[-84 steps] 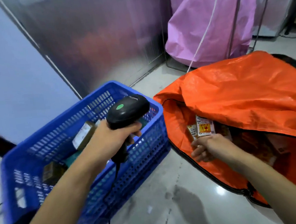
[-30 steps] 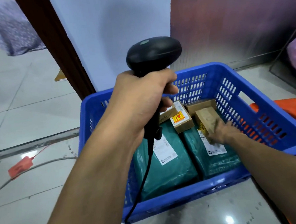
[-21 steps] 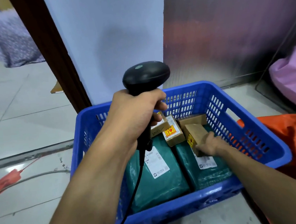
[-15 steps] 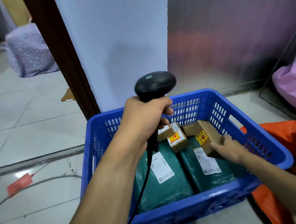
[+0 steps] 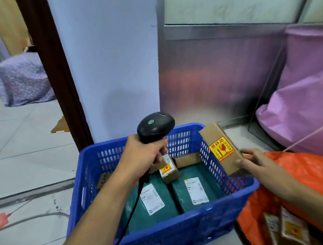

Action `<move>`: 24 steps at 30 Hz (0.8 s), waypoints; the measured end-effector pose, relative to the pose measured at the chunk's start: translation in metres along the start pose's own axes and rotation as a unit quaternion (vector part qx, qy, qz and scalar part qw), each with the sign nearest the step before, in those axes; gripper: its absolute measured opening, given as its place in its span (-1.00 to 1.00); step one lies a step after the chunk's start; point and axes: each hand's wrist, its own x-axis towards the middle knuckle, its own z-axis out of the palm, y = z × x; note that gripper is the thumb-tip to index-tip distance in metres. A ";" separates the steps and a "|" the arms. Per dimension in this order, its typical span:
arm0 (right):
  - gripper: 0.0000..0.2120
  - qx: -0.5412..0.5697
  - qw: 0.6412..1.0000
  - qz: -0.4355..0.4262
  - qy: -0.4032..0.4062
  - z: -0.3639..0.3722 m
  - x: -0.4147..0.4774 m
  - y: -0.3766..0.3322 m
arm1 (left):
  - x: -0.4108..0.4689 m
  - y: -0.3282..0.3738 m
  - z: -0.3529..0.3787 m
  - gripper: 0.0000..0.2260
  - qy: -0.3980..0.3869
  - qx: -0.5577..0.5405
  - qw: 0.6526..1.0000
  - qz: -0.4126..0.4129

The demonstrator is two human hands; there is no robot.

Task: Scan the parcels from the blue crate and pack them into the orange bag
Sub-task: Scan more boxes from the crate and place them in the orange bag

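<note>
Two hands are busy in the head view. The left hand (image 5: pixel 142 159) is clenched round the handle of the black scanner (image 5: pixel 155 126), held over the blue crate (image 5: pixel 186 226). The right hand (image 5: pixel 259 165) grasps a cardboard box (image 5: pixel 218 148) above the crate's right rim, its fingers (image 5: pixel 247 152) wrapped round the far edge and the thumb on the near face. The orange bag (image 5: pixel 315 172) lies open just beside the crate, with parcels inside.

Two green parcels (image 5: pixel 152 202) and a small box (image 5: pixel 169 171) remain in the crate.

The step in hand looks like the scan. Only a yellow-and-red sticker with a broken-glass mark shows on the held box, so I would turn it until its barcode faces the scanner's window, hold both steady, then lower it gently into the bag.
</note>
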 end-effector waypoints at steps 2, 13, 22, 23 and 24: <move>-0.65 0.046 0.999 -0.005 -0.004 -0.009 -0.019 -0.006 | -0.008 -0.001 0.001 -0.93 -0.002 0.000 1.000 -0.002; -0.68 0.232 0.967 0.058 0.090 -0.031 -0.099 -0.003 | -0.068 -0.013 0.043 -0.84 -0.043 -0.054 0.998 -0.013; -0.27 0.235 0.965 0.061 0.104 -0.031 -0.127 0.015 | -0.129 -0.040 0.087 -0.83 -0.032 -0.092 0.994 -0.054; -0.29 0.235 0.965 0.062 0.103 -0.031 -0.129 0.014 | -0.132 -0.040 0.089 -0.84 -0.040 -0.089 0.994 -0.051; -0.31 0.236 0.964 0.067 0.103 -0.031 -0.131 0.014 | -0.132 -0.039 0.092 -0.85 -0.049 -0.087 0.994 -0.048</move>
